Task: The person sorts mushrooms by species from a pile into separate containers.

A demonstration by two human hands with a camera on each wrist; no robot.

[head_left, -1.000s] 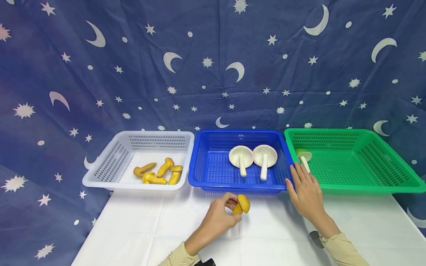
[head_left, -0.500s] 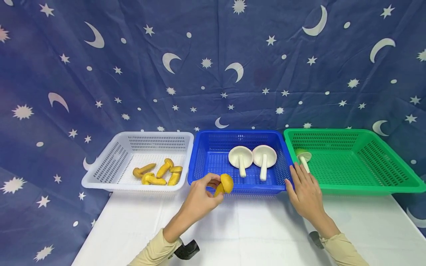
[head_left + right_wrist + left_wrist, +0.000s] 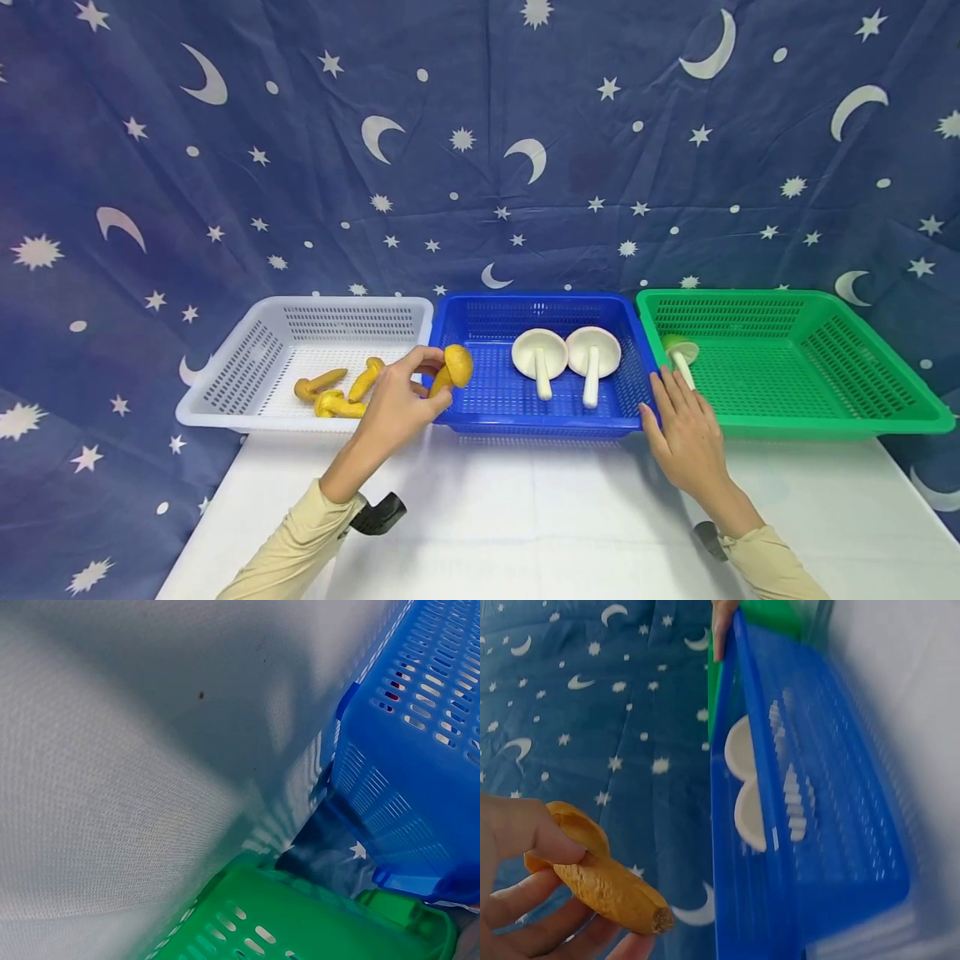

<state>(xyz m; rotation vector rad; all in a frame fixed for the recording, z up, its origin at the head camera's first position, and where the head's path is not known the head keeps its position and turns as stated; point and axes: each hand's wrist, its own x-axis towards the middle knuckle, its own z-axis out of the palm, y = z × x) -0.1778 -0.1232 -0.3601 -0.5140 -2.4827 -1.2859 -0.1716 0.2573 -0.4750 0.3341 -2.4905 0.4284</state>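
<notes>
Between thumb and fingers my left hand [image 3: 400, 402] pinches a yellow-brown toy mushroom [image 3: 458, 366], held up over the left side of the blue basket [image 3: 480, 421]. In the left wrist view the mushroom [image 3: 615, 896] shows its stem end, with the thumb lying across it. My right hand [image 3: 688, 435] rests with straight fingers on the adjoining rims of the blue basket and the green basket [image 3: 795, 429]. Two white mushrooms [image 3: 540, 353] lie side by side in the blue basket. A green-capped mushroom [image 3: 681, 350] lies at the green basket's left side.
A white basket [image 3: 217, 417] stands at the left with several yellow mushrooms [image 3: 337, 406] in it; my left hand hides part of its right side. The three baskets form a row on the white tablecloth [image 3: 525, 517]. Behind hangs a blue star-and-moon cloth [image 3: 450, 100].
My left hand has lifted the yellow mushroom from in front of the blue basket and carried it leftward and up towards the white basket. The right hand has stayed in place.
</notes>
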